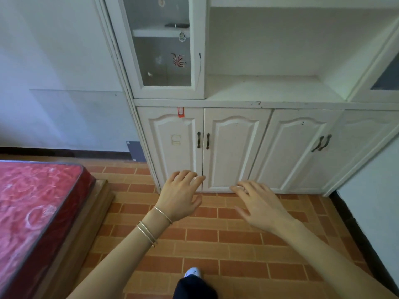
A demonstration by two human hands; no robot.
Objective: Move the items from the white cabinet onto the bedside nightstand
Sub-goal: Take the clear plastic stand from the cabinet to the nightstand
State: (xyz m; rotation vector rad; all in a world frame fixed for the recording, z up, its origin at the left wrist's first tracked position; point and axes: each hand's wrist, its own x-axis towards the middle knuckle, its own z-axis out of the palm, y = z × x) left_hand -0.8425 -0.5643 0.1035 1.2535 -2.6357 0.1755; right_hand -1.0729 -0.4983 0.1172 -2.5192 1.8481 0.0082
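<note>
The white cabinet (237, 103) stands ahead against the wall, its lower doors closed. Its open middle shelf (269, 87) shows nothing on it. Behind the glass door (162, 46) at upper left, a dark flat object (177, 25) lies on an inner shelf. My left hand (180, 194) and my right hand (259, 203) reach forward side by side, fingers spread, holding nothing, in front of the lower doors. Thin bangles circle my left wrist. No nightstand is in view.
A bed with a red mattress (32, 212) on a wooden frame fills the lower left. Brick-patterned floor (216, 244) lies between bed and cabinet. A white wall (377, 201) juts in at right. My foot (193, 274) shows at the bottom.
</note>
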